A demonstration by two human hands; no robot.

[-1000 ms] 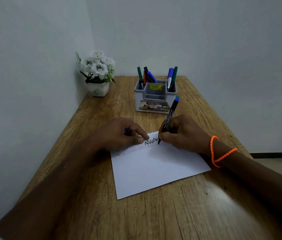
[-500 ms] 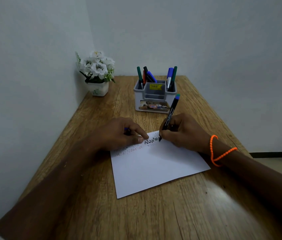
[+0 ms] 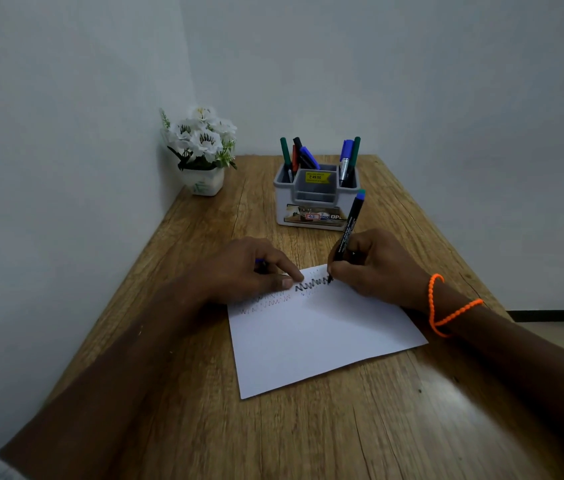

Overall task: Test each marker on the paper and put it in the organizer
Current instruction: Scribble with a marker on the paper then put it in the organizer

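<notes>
A white sheet of paper (image 3: 318,334) lies on the wooden table, with zigzag test lines along its far edge. My right hand (image 3: 374,268) grips a black marker (image 3: 349,230) with a blue-green end, its tip down on the paper at the end of a dark zigzag. My left hand (image 3: 249,268) rests on the paper's far left corner, fingertips pressing it down, with a small blue cap (image 3: 260,262) tucked in its curled fingers. The grey organizer (image 3: 315,199) stands behind the paper and holds several markers.
A white pot of white flowers (image 3: 202,150) stands in the back left corner by the wall. Walls close off the table (image 3: 342,427) at the left and back. The table's right edge drops to the floor.
The marker tip has moved right along the paper's far edge, and the dark zigzag has grown longer. My left hand has stayed put.
</notes>
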